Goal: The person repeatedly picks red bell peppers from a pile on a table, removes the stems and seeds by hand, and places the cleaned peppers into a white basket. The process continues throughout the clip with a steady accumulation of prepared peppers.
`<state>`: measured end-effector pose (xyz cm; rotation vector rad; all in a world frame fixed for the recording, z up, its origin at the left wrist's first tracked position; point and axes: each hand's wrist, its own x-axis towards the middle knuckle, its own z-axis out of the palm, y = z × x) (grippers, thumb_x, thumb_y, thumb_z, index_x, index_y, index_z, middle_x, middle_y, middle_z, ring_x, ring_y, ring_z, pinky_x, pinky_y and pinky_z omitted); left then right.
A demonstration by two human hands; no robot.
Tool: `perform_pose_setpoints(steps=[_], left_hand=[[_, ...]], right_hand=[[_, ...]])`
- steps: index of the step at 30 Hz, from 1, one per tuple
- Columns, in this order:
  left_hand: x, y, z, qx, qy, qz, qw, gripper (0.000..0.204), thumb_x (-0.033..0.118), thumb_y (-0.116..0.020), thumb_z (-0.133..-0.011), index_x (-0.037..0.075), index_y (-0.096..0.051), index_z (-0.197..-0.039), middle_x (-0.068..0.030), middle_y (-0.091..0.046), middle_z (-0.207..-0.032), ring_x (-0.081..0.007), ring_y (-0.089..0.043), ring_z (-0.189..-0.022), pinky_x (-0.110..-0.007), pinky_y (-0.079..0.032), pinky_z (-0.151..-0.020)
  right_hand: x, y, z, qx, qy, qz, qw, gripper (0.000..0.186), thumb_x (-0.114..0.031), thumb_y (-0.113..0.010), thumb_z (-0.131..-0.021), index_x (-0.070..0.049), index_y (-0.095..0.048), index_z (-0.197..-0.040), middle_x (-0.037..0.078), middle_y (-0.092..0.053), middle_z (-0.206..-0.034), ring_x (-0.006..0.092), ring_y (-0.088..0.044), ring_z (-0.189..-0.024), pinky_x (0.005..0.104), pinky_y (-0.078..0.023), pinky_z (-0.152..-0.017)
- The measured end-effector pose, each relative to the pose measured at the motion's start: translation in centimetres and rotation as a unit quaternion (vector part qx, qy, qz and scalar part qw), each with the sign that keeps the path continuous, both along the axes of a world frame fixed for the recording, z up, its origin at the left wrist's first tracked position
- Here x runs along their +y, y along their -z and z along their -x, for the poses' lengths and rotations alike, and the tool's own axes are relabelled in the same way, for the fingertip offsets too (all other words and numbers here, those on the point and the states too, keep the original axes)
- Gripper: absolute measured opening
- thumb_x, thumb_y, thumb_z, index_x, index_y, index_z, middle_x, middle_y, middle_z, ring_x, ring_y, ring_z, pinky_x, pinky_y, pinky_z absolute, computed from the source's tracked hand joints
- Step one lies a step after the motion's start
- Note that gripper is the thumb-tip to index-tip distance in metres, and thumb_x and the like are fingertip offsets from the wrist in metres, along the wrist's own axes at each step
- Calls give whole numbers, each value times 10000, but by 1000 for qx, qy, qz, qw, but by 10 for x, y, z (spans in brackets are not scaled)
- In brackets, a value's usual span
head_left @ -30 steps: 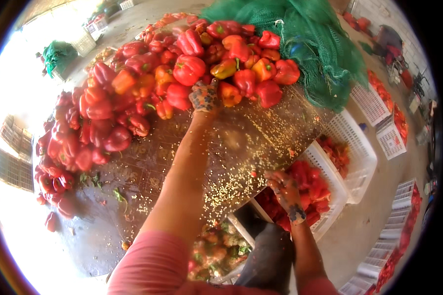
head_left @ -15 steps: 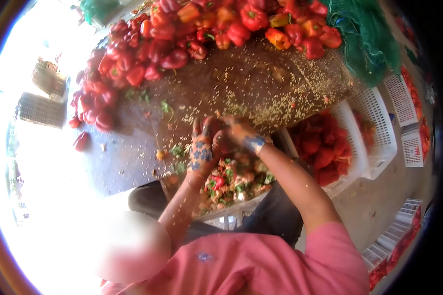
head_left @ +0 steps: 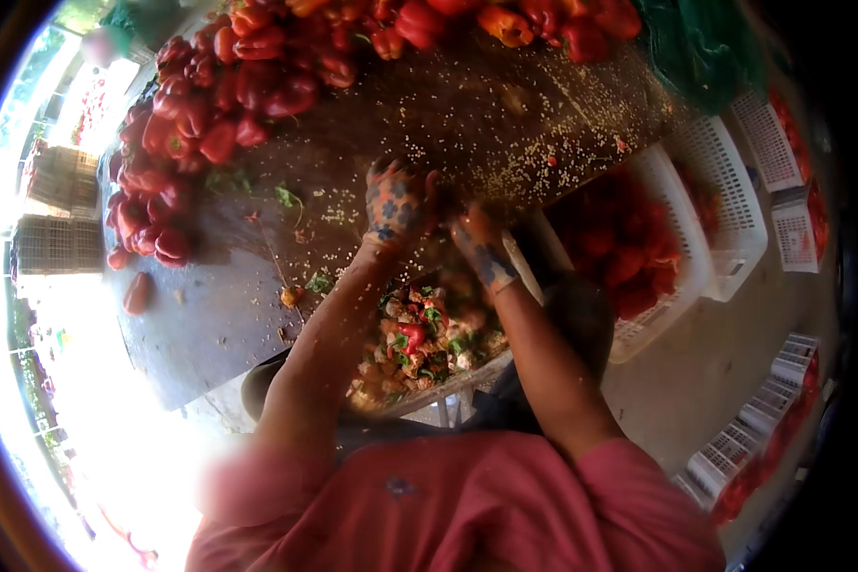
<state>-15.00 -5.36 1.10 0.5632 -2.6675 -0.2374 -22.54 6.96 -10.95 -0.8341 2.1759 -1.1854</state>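
Left hand [head_left: 397,202] and right hand [head_left: 480,238] close together over near edge of worktop [head_left: 343,138]; grip blurred, contents unclear. Pepper scraps [head_left: 415,338] between forearms. Red peppers [head_left: 253,86] heaped far and left, seeds [head_left: 534,167] scattered. White crate [head_left: 688,214] at right holds red pepper pieces [head_left: 615,262].

Left side overexposed by strong daylight; tabletop [head_left: 343,129] dim and shadowed, with a pale sheen at its left end; right hand [head_left: 484,245] blurred; fisheye corners black, straight edges curved.
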Motion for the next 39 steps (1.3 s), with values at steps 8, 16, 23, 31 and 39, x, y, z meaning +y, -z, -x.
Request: perform_pose_setpoints(steps=[8,16,23,31,39], left_hand=[[-6,-7,68,-168,-139,-53,974,412,306,-409,-921,38,-703,-812,-165,-672,-861,-356,-626,-867,-454,-458,-842],[-21,-22,27,-152,-211,-177,949,576,454,-328,-946,55,-715,-797,-184,-680,-836,-374,-646,-822,-456,-489,-770],[-41,-24,-30,-68,-261,-171,948,628,524,-346,-942,39,-699,-758,-180,-658,-715,-367,-647,-729,-456,-482,-720],[-18,-13,-88,184,-96,-562,801,443,427,-656,-837,3,-607,-953,-57,-613,-780,-168,-604,-753,-305,-497,-666],[-27,-12,-159,119,-30,-350,929,334,58,-731,-738,13,-659,-1062,-83,-669,-1068,-161,-633,-938,-291,-528,-812]], right_hand=[[-3,-66,-6,-18,120,126,985,377,-187,-592,-883,-21,-493,-1207,165,-619,-1047,274,-616,-958,386,-491,-819],[-24,-66,-43,213,-96,-62,970,465,-280,-679,-807,-95,-558,-1216,176,-645,-1023,351,-616,-950,431,-486,-841],[4,-91,-46,-238,-215,51,946,485,-338,-637,-856,-70,-512,-1241,113,-625,-1084,212,-621,-823,355,-524,-768],[-17,-87,-90,-307,-11,229,924,600,-336,-635,-853,-83,-421,-1354,137,-659,-1009,236,-651,-890,343,-525,-729],[-47,-68,-84,-59,-69,-36,995,250,-147,-460,-943,-38,-629,-1091,103,-680,-961,174,-656,-850,257,-521,-702]])
